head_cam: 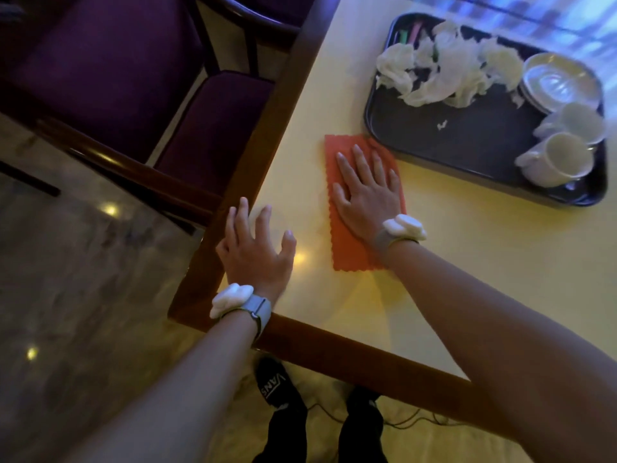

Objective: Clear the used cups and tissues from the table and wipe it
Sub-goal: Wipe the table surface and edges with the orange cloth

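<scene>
1. The clearing looked finished. The crumpled tissues [444, 71] lay heaped in the far part of the dark tray [379, 132]. Two white cups [557, 158] lay tipped over at its right end, just beside a stack of saucers [561, 81].
2. The tray stood on the far right part of the worktop [467, 262]. No cup or tissue showed on the bare yellow surface in view, though the worktop ran past the frame and the rest could not be judged.
3. The wiping was the step in hand. The right hand [365, 192] lay flat on an orange cloth [350, 255], its fingers [344, 165] straight and spread. They pressed the cloth down rather than gripping it.
4. The cloth's far corner reached the tray's near-left corner; whether they touched could not be told.
5. The left hand [255, 248] rested at the worktop's wooden edge, near the cloth. Its fingers [265, 217] were spread and loosely bent, grasping nothing.
6. How much of the surface had been wiped could not be read from the sheen alone.
7. By my judgement, what remained was the rest of the wiping. The patch beneath the tray would stay unreachable until the tray was lifted or carried off.
</scene>
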Demonstrator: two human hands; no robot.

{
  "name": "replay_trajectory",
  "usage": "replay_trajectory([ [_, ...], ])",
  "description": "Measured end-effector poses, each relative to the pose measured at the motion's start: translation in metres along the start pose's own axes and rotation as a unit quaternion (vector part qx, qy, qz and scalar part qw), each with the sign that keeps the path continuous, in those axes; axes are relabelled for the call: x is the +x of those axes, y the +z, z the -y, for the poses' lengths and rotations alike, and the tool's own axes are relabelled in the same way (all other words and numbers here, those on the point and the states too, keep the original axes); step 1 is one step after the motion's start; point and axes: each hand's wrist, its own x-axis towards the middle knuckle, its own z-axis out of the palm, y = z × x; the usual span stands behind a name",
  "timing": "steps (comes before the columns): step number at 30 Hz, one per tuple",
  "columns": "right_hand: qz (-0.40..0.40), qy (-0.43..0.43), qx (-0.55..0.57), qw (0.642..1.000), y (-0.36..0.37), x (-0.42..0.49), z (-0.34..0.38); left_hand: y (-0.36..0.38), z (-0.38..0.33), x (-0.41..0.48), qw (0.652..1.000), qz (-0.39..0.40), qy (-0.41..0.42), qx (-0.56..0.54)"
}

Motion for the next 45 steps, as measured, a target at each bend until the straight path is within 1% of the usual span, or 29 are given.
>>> replay_trajectory([
  [3, -0.003, 0.03, 0.002, 1.0, -0.005, -0.023, -0.033, 0.002, 0.003, 0.001, 1.0, -0.006, 0.005, 0.008],
  [5, 0.007, 0.078, 0.004, 0.997, -0.009, -0.043, -0.055, 0.003, 0.001, 0.001, 1.0, -0.008, 0.003, 0.009],
  [7, 0.007, 0.148, 0.007, 0.989, -0.007, -0.069, -0.063, 0.003, -0.001, 0.0, 1.0, -0.002, 0.005, 0.017],
  [9, -0.003, 0.217, 0.02, 0.976, -0.001, -0.094, -0.048, 0.003, -0.001, -0.001, 1.0, -0.001, 0.009, 0.026],
  [10, -0.009, 0.24, 0.027, 0.97, 0.002, -0.107, -0.033, 0.004, -0.002, -0.002, 1.0, -0.001, 0.011, 0.028],
  [11, -0.013, 0.246, 0.032, 0.969, 0.005, -0.119, -0.015, 0.004, -0.002, -0.002, 1.0, 0.0, 0.013, 0.027],
  [13, -0.009, 0.212, 0.035, 0.977, 0.013, -0.142, 0.021, 0.004, -0.003, -0.002, 1.0, -0.001, 0.013, 0.026],
  [16, -0.007, 0.119, 0.034, 0.992, 0.021, -0.171, 0.047, 0.003, -0.004, -0.003, 0.999, 0.006, 0.014, 0.034],
  [19, -0.001, 0.007, 0.024, 1.0, 0.023, -0.192, 0.031, 0.002, -0.003, -0.005, 0.999, 0.014, 0.022, 0.043],
  [20, 0.0, -0.021, 0.02, 1.0, 0.022, -0.2, 0.019, 0.002, -0.003, -0.007, 0.999, 0.018, 0.022, 0.046],
  [22, -0.004, -0.047, 0.014, 0.999, 0.023, -0.212, -0.003, -0.001, 0.0, -0.009, 0.998, 0.027, 0.025, 0.046],
  [23, -0.008, -0.037, 0.01, 0.999, 0.021, -0.219, -0.019, -0.001, -0.008, -0.012, 0.997, 0.037, 0.049, 0.037],
  [26, -0.023, 0.01, -0.006, 1.0, 0.018, -0.236, -0.061, 0.002, -0.035, -0.026, 0.984, 0.077, 0.161, -0.014],
  [28, -0.031, 0.043, -0.014, 0.999, 0.014, -0.246, -0.09, 0.01, -0.063, -0.034, 0.974, 0.093, 0.201, -0.051],
  [31, -0.032, 0.089, -0.013, 0.995, 0.008, -0.255, -0.127, 0.021, -0.102, -0.041, 0.973, 0.104, 0.175, -0.105],
  [34, -0.049, 0.145, -0.018, 0.988, 0.003, -0.255, -0.17, 0.037, -0.147, -0.037, 0.972, 0.126, 0.149, -0.132],
  [37, -0.06, 0.214, -0.021, 0.975, -0.001, -0.246, -0.209, 0.052, -0.178, -0.032, 0.985, 0.109, 0.071, -0.111],
  [38, -0.058, 0.237, -0.019, 0.97, -0.004, -0.24, -0.218, 0.056, -0.182, -0.034, 0.989, 0.093, 0.06, -0.094],
  [41, -0.059, 0.29, -0.01, 0.955, -0.007, -0.216, -0.232, 0.067, -0.187, -0.042, 0.995, 0.041, 0.085, -0.044],
  [45, -0.062, 0.321, 0.001, 0.945, -0.01, -0.173, -0.226, 0.075, -0.189, -0.039, 0.996, 0.02, 0.091, -0.007],
])
